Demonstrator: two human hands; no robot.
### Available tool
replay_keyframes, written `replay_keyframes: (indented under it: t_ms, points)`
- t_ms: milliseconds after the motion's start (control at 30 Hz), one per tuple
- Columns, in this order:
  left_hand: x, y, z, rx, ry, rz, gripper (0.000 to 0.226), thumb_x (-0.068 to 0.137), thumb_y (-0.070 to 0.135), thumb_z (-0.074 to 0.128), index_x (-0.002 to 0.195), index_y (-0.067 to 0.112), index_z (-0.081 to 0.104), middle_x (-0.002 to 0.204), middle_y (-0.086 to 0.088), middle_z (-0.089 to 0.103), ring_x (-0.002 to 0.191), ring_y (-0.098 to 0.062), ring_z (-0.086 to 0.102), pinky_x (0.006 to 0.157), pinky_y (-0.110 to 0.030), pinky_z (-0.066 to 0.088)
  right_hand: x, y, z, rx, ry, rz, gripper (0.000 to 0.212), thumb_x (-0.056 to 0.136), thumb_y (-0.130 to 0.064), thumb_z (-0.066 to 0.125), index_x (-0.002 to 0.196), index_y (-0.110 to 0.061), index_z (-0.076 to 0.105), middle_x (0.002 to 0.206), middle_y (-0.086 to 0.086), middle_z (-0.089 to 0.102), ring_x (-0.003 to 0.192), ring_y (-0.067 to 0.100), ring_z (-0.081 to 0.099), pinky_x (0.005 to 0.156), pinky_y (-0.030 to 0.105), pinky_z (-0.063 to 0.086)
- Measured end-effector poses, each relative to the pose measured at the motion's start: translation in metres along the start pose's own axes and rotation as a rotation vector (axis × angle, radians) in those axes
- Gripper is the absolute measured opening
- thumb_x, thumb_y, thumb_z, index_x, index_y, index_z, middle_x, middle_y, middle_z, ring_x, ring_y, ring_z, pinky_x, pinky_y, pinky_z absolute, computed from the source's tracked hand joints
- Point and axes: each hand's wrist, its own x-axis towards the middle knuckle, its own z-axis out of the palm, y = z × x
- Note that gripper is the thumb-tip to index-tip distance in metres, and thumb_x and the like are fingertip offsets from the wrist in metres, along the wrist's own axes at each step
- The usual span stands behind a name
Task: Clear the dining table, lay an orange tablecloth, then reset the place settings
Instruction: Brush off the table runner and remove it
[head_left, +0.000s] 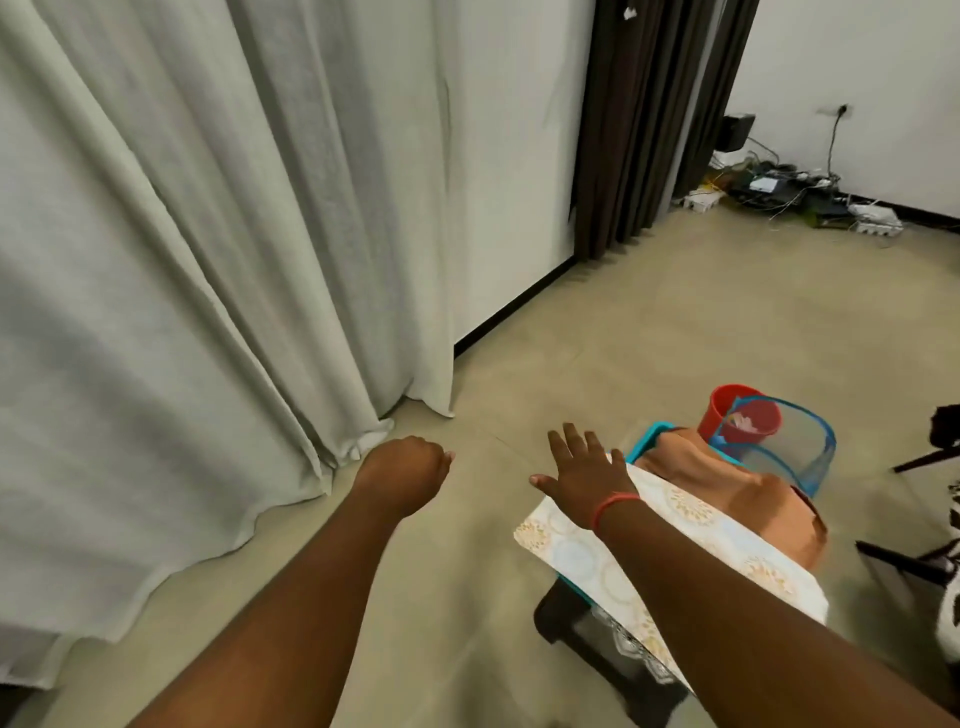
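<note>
1. Right hand (582, 473) reaches forward with its fingers spread and straight, holding nothing; it hovers at the near-left edge of a folded white cloth with a gold pattern (660, 545), and whether it touches the cloth cannot be told.
2. Left hand (410, 470) is curled into a loose fist over the bare floor (701, 312), with nothing seen in it.
3. An orange tablecloth (727, 480) lies folded beneath and beyond the patterned cloth, both piled in a teal basket (647, 439) that sits on a dark stool (576, 623).
4. Behind the pile stand a red bucket (727, 410) and a blue mesh bin (795, 447). Pale curtains (208, 234) hang to the left.
5. No desk is in view, so how far the clearing has gone cannot be judged. The step in hand looks like fetching the orange tablecloth.
6. The next move likely calls for shifting the patterned cloth aside, since it covers the near part of the orange one, then gripping the orange fabric with both hands and lifting it clear without dragging the basket off the stool.
</note>
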Motion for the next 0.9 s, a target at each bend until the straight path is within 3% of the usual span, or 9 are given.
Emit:
replay_keyframes:
  t_ms: [67,233,433,567,633,700,767,900]
  points:
    - [0.023,-0.021,0.007,0.008,-0.014,0.002,0.05,0.106,0.046,0.027,0.086,0.016,0.063,0.116,-0.011,0.069,0.087,-0.025,0.067,0.072,-0.035,0.051,0.034,-0.013,0.001,-0.017,0.001,0.005,0.079,0.094,-0.07,0.023,0.157,-0.029,-0.003,0.165,-0.002,-0.011,0.153,0.028,-0.004,0.12,0.056,0.007]
    - [0.098,-0.063,0.018,0.014,-0.056,0.029,0.047,0.106,0.047,0.026,0.084,0.019,0.056,0.095,-0.004,0.069,0.074,-0.02,0.058,0.064,-0.031,0.041,0.125,-0.031,-0.004,0.003,0.03,0.01,0.082,0.092,-0.073,0.021,0.157,-0.029,-0.005,0.165,-0.002,-0.013,0.152,0.028,-0.006,0.12,0.057,0.006]
    - [0.208,-0.122,0.013,0.037,-0.092,0.072,0.052,0.107,0.047,0.026,0.094,0.015,0.065,0.091,-0.004,0.067,0.082,-0.024,0.065,0.066,-0.031,0.041,0.253,-0.054,-0.029,0.048,-0.002,0.028,0.082,0.093,-0.072,0.019,0.157,-0.028,-0.007,0.164,-0.002,-0.018,0.152,0.028,-0.009,0.12,0.057,0.004]
    - [0.297,-0.149,0.007,-0.102,-0.075,0.1,0.051,0.106,0.047,0.033,0.083,0.015,0.066,0.071,0.0,0.055,0.074,-0.022,0.063,0.064,-0.029,0.039,0.319,-0.053,-0.045,0.141,-0.049,0.144,0.081,0.094,-0.072,0.018,0.157,-0.027,-0.008,0.164,-0.001,-0.019,0.152,0.028,-0.007,0.12,0.057,0.005]
    - [0.334,-0.147,0.004,-0.129,-0.121,0.13,0.05,0.105,0.048,0.033,0.074,0.017,0.057,0.069,0.0,0.056,0.07,-0.022,0.06,0.063,-0.031,0.041,0.338,-0.045,-0.048,0.15,-0.063,0.192,0.082,0.093,-0.072,0.019,0.157,-0.028,-0.006,0.164,-0.002,-0.018,0.152,0.028,-0.006,0.12,0.057,0.005]
    - [0.389,-0.141,-0.005,-0.12,-0.11,0.225,0.046,0.105,0.047,0.033,0.073,0.018,0.051,0.076,-0.004,0.062,0.075,-0.025,0.062,0.066,-0.033,0.042,0.362,-0.032,-0.057,0.169,-0.043,0.262,0.082,0.093,-0.073,0.019,0.157,-0.028,-0.005,0.164,-0.002,-0.016,0.152,0.028,-0.005,0.119,0.056,0.006]
    - [0.454,-0.129,-0.017,-0.08,-0.057,0.365,0.046,0.105,0.046,0.034,0.079,0.017,0.058,0.084,-0.008,0.066,0.081,-0.027,0.064,0.068,-0.034,0.042,0.384,-0.014,-0.067,0.206,-0.002,0.372,0.082,0.092,-0.073,0.019,0.157,-0.028,-0.005,0.165,-0.003,-0.015,0.152,0.027,-0.005,0.119,0.056,0.006]
    - [0.548,-0.082,-0.041,-0.007,-0.043,0.61,0.047,0.105,0.046,0.034,0.08,0.016,0.059,0.08,-0.005,0.062,0.079,-0.026,0.063,0.063,-0.032,0.039,0.399,0.038,-0.091,0.25,0.06,0.585,0.083,0.092,-0.074,0.019,0.157,-0.028,-0.004,0.165,-0.003,-0.016,0.152,0.028,-0.006,0.12,0.056,0.005]
